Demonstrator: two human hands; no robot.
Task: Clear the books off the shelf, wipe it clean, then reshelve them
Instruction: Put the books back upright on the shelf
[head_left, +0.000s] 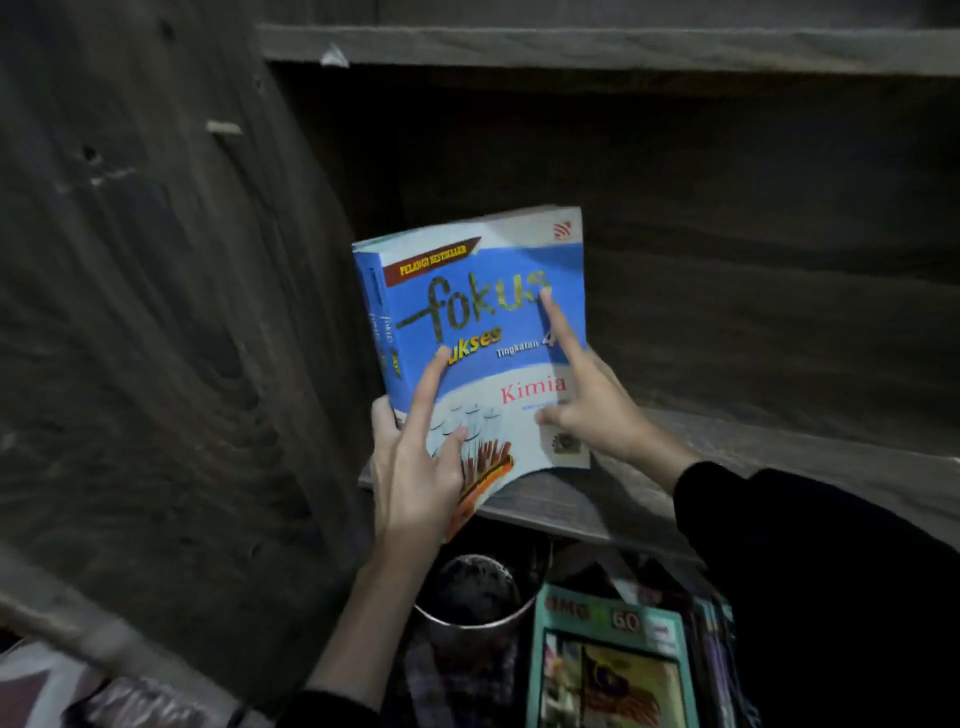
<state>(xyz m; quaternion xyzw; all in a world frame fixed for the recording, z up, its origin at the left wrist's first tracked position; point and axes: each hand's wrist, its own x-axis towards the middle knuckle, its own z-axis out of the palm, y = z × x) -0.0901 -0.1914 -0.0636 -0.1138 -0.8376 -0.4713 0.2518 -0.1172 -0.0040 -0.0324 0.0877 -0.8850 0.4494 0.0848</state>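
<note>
A blue and white "Fokus Sukses Kimia" book (483, 312) stands tilted at the left end of the dark wooden shelf (727, 452), its lower edge on the shelf board. My left hand (415, 467) grips its lower left corner, fingers behind the spine and index finger and thumb on the cover. My right hand (592, 400) presses the cover from the right with a straight index finger and the thumb. The rest of the shelf board lies bare.
The cabinet's wooden side wall (182, 312) rises close on the left. Below the shelf sit a metal cup (475, 597) and a stack of books topped by a teal-framed cover (613, 665). More papers (52, 691) lie at the bottom left.
</note>
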